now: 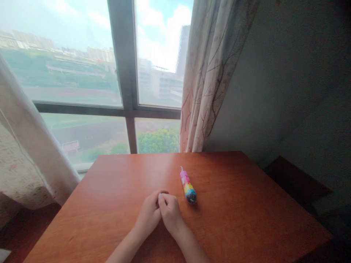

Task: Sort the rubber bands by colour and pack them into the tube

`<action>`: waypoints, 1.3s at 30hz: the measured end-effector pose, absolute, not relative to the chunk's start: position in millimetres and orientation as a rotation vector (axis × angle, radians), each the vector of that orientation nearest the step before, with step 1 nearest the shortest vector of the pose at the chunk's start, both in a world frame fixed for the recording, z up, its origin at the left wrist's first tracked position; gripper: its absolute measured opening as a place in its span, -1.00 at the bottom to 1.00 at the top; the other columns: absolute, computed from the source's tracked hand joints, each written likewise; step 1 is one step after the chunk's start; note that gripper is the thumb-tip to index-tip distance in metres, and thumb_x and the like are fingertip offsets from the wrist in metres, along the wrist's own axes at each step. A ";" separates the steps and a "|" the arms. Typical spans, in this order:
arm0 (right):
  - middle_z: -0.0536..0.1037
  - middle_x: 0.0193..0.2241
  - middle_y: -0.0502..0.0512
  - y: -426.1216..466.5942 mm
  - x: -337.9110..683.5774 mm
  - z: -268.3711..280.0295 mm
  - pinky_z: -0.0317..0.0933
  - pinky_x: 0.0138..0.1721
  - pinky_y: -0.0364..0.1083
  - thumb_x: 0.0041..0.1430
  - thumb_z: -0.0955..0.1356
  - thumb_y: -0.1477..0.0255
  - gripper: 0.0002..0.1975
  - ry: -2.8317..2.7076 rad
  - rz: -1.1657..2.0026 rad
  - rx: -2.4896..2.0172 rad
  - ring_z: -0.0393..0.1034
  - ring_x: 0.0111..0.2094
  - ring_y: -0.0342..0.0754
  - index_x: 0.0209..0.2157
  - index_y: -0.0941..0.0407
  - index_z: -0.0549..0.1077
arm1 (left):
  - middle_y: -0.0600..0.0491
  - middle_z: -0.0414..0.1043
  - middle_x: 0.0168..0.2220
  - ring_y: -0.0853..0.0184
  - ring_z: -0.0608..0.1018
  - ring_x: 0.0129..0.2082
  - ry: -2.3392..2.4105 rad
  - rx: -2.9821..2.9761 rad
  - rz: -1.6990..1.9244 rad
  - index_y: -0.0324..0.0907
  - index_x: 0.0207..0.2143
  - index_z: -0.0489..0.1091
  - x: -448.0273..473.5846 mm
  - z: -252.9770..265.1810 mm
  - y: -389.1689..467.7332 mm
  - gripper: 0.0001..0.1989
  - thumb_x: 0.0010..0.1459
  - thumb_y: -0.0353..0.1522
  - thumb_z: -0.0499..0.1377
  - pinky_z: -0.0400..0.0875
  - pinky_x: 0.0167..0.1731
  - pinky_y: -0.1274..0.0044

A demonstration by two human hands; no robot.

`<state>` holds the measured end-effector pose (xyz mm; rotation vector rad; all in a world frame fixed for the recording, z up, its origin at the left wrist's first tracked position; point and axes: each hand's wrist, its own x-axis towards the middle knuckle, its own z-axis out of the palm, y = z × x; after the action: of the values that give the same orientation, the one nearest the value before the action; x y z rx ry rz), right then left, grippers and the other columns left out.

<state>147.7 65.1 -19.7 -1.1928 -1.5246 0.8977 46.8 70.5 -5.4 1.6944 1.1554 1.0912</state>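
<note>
My left hand (pixel 149 211) and my right hand (pixel 171 212) rest together on the wooden table (pixel 236 215), fingers curled in and pressed against each other. Nothing shows between them, though the inner sides of the fingers are hidden. Just right of my right hand, and not touching it, lies a slim tube-shaped packet (pixel 188 186) in bands of pink, yellow, blue and black. A thin pale string or twisted end sticks out at its far tip. Its rounded dark end points toward me and looks shiny, like clear wrapping.
Beyond the table's far edge is a window with a dark frame (pixel 128 112). A patterned curtain (pixel 204 84) hangs at its right side, and another curtain (pixel 35 146) hangs at the left. A grey wall (pixel 285 84) stands on the right.
</note>
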 end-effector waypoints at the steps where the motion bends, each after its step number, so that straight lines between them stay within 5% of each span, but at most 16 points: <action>1: 0.17 -0.67 -0.09 65.2 147.7 -19.5 -0.16 -0.54 -0.14 0.28 0.15 0.31 -0.59 -1.525 0.899 -1.191 0.06 -0.59 -0.18 -0.65 0.09 0.13 | -0.04 0.58 -0.32 0.21 0.57 -0.30 1.156 1.695 1.090 -0.25 -0.26 0.49 46.8 -5.6 70.7 -0.68 -0.10 -0.46 0.06 0.44 -0.25 0.46; 39: 0.15 -0.68 -0.10 64.6 145.0 -22.8 -0.17 -0.54 -0.14 0.31 0.14 0.22 -0.54 -1.525 0.933 -1.179 0.06 -0.59 -0.18 -0.65 0.08 0.09 | -0.02 0.57 -0.33 0.22 0.57 -0.29 1.178 1.694 1.112 -0.23 -0.26 0.48 44.9 -3.1 65.1 -0.72 -0.03 -0.49 0.07 0.43 -0.24 0.49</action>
<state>145.0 64.6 -22.8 -1.1793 -1.5251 0.9327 44.9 65.1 -3.1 1.6944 1.1780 1.1121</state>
